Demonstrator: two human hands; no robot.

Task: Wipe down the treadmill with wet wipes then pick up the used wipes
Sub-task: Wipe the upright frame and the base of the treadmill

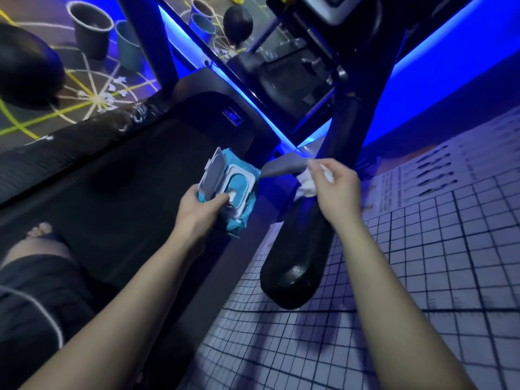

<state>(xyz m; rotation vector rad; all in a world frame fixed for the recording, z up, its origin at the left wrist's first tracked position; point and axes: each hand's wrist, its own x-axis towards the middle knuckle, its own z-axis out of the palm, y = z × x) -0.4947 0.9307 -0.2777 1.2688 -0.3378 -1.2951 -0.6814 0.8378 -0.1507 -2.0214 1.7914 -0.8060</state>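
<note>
My left hand (203,213) grips a teal pack of wet wipes (235,190) with its grey lid flipped open, held above the treadmill belt (118,187). My right hand (333,187) holds a crumpled white wipe (305,183) against the treadmill's black handrail (298,260), which runs from the upright down toward me. The lower end of the handrail shines wet.
A tiled floor (408,277) lies to the right of the treadmill. Blue light strips line the wall base. Dark buckets (91,33) stand on the marked floor at the far left. My bare foot (39,232) rests on the belt at the left.
</note>
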